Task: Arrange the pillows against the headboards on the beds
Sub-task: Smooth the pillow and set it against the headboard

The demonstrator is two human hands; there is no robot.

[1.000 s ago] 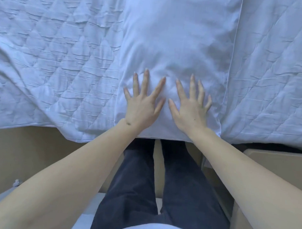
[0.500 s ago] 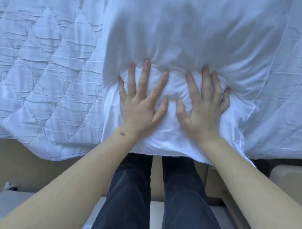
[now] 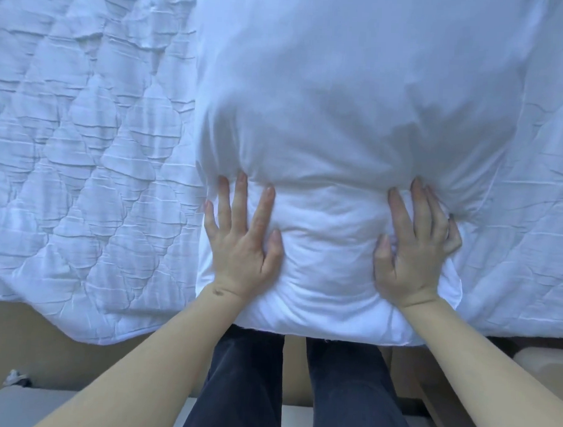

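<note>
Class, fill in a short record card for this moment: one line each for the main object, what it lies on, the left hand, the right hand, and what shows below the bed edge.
Main object: white pillow, near end bunched and creased
Lies on: quilted bed cover, pillow's near end at the bed edge
Left hand: fingers spread, pressing on the pillow's near left part
Right hand: fingers spread, pressing on its near right part
Below the edge: dark trousers of the person
Headboard: not in view

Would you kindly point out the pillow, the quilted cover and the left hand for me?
pillow (image 3: 357, 120), head view, on its smooth upper face.
quilted cover (image 3: 83, 174), head view, on the diamond stitching left of the pillow.
left hand (image 3: 244, 247), head view, on the back of the hand.
</note>
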